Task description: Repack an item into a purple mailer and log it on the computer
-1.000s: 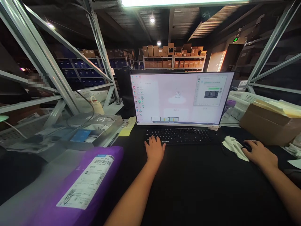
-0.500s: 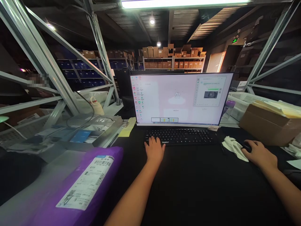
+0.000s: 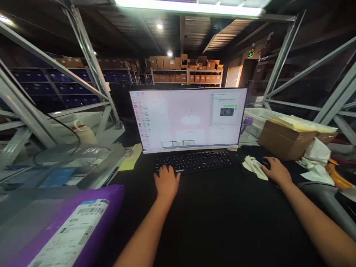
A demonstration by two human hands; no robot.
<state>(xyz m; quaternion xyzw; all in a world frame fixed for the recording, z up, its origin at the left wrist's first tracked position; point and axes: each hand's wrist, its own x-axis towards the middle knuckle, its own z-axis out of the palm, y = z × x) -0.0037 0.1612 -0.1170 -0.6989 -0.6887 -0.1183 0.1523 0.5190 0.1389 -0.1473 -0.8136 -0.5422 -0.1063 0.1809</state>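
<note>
My left hand (image 3: 167, 182) rests at the lower left edge of the black keyboard (image 3: 205, 161), fingers spread over its keys. My right hand (image 3: 276, 171) is closed over a dark computer mouse (image 3: 266, 163), most of which the hand hides. Just left of the mouse lies a crumpled off-white cloth or tissue (image 3: 254, 167). Behind the keyboard stands a lit monitor (image 3: 189, 122); a chat window shows at its right side and small thumbnails near its bottom.
At the left lies a purple parcel (image 3: 111, 200) with a white shipping label (image 3: 72, 230). Yellow paper (image 3: 130, 157) sits beside the monitor. To the right are a cardboard box (image 3: 286, 141), crumpled white paper (image 3: 317, 163) and a grey scanner-like device (image 3: 325, 196). Metal frame posts (image 3: 91, 59) rise on both sides.
The view has turned to the right, so everything sits further left in the picture. More of the grey device and an orange object shows at right. Both hands keep their places on keyboard and mouse.
</note>
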